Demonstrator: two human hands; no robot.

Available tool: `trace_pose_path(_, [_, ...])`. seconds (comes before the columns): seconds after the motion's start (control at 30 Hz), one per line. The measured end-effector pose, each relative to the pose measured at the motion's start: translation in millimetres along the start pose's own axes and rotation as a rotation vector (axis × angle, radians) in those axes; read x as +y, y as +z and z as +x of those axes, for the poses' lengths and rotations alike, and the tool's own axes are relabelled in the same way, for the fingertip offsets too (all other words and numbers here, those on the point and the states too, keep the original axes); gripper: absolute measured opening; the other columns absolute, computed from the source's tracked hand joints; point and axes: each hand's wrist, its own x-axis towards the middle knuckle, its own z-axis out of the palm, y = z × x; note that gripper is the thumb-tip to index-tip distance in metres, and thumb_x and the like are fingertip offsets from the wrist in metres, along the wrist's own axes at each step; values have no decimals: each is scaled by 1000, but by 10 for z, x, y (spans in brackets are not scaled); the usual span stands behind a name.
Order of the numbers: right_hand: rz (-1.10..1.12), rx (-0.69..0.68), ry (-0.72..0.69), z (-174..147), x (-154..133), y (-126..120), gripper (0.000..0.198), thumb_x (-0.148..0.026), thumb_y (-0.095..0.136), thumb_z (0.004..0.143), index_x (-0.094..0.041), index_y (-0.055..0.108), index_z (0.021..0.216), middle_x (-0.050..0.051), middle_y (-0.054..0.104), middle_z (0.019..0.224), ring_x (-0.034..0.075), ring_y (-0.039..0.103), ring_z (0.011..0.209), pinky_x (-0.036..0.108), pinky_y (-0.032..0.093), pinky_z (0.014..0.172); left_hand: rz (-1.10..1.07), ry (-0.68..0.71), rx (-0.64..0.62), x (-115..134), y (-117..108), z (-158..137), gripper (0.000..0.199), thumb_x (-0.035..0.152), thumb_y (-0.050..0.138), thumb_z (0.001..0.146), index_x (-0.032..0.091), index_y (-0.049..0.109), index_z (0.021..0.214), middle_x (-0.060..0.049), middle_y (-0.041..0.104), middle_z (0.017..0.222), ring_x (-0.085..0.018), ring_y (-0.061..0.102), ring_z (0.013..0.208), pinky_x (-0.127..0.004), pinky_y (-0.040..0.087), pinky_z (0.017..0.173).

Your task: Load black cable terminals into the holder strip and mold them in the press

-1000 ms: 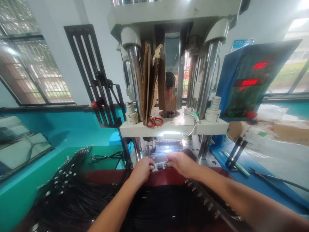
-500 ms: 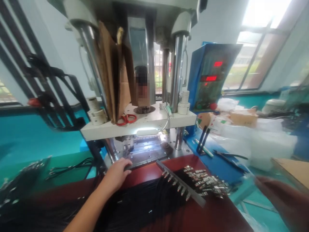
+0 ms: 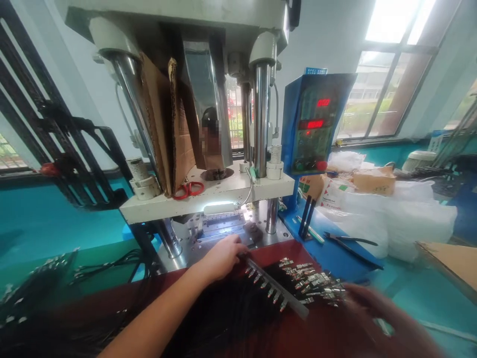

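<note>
Beyond a dark red tabletop (image 3: pixel 324 333) is a windowed workshop. On it lies a slim bar (image 3: pixel 277 285), one edge already lined with metal cable ends (image 3: pixel 276 298); a loose bunch of connectors (image 3: pixel 313 279) alongside looks still unplaced. The left hand (image 3: pixel 224 254) curls its fingers at the bar's far end, grip uncertain. The right hand (image 3: pixel 367 301), blurred, is beside the bunch; I can't tell what it holds. Behind stands a press (image 3: pixel 238 191).

**Workstation layout**

Scissors (image 3: pixel 189 190) lie on your press plate (image 3: pixel 227 190), left of centre; pliers (image 3: pixel 350 239), right, below the control box (image 3: pixel 307 124). Lower centre: strip (image 3: pixel 275 287) at your left hand (image 3: pixel 225 257), connectors (image 3: pixel 316 281) right of it, near your right hand (image 3: pixel 376 308).
</note>
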Motion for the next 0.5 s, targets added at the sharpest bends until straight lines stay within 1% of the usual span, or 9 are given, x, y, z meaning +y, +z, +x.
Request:
trace_pose_path(0.03, [20, -120, -80, 55, -298, 91, 34, -41, 57, 84, -27, 64, 115, 6, 68, 115, 23, 66, 98, 27, 54, 83, 0, 4, -8, -9, 27, 49, 32, 15, 58, 72, 24, 70, 100, -6, 56, 97, -22, 52, 91, -31, 41, 83])
trace_pose_path(0.07, [31, -209, -165, 97, -550, 187, 36, -42, 58, 83, -26, 65, 114, 6, 67, 117, 23, 65, 102, 28, 53, 87, -3, 7, -12, -18, 48, 83, 28, 15, 59, 71, 23, 71, 95, -6, 56, 94, -22, 52, 89, -31, 41, 82])
trace_pose_path(0.1, [17, -283, -204, 127, -740, 278, 39, -42, 60, 82, -25, 64, 117, 7, 67, 117, 24, 63, 105, 29, 52, 89, -11, 8, -12, -27, 59, 100, 25, 16, 59, 71, 22, 71, 92, -6, 55, 92, -22, 51, 87, -31, 41, 80])
trace_pose_path(0.13, [-4, -310, -215, 150, -860, 355, 40, -40, 59, 82, -23, 64, 118, 8, 67, 117, 25, 62, 108, 30, 50, 92, -24, 7, -8, -35, 61, 97, 23, 16, 60, 70, 21, 71, 89, -6, 55, 91, -22, 51, 87, -31, 41, 80])
trace_pose_path(0.2, [-25, -311, -209, 201, -924, 441, 36, -35, 56, 83, -21, 67, 114, 8, 68, 115, 27, 60, 111, 34, 49, 94, -65, -1, 8, -52, 32, 30, 18, 16, 61, 70, 20, 71, 85, -5, 55, 90, -21, 51, 88, -29, 40, 79])
trace_pose_path(0.27, [11, -315, -194, 316, -879, 426, 32, -34, 55, 84, -23, 68, 110, 8, 69, 113, 27, 60, 110, 36, 48, 94, -126, -24, 43, -87, -37, -106, 15, 17, 62, 69, 20, 69, 81, -4, 55, 93, -20, 50, 91, -28, 40, 80])
trace_pose_path(0.37, [154, -383, -186, 677, -922, 343, 28, -35, 52, 87, -26, 67, 109, 5, 69, 110, 23, 63, 102, 34, 48, 91, -241, -103, 142, -206, -186, -347, 15, 21, 60, 72, 21, 65, 86, -3, 56, 99, -20, 51, 95, -28, 40, 83])
trace_pose_path(0.47, [291, -412, -197, 1181, -1155, 447, 27, -33, 52, 87, -26, 68, 108, 3, 72, 104, 21, 65, 95, 31, 49, 84, -372, -235, 240, -405, -310, -485, 18, 30, 52, 80, 20, 59, 94, -1, 59, 82, -18, 56, 81, -28, 44, 73])
trace_pose_path(0.5, [320, -363, -184, 1356, -1240, 546, 27, -31, 52, 86, -25, 68, 107, 3, 72, 105, 20, 65, 96, 30, 49, 85, -415, -284, 271, -480, -333, -493, 20, 33, 49, 82, 19, 57, 95, 0, 58, 74, -17, 58, 74, -27, 44, 68])
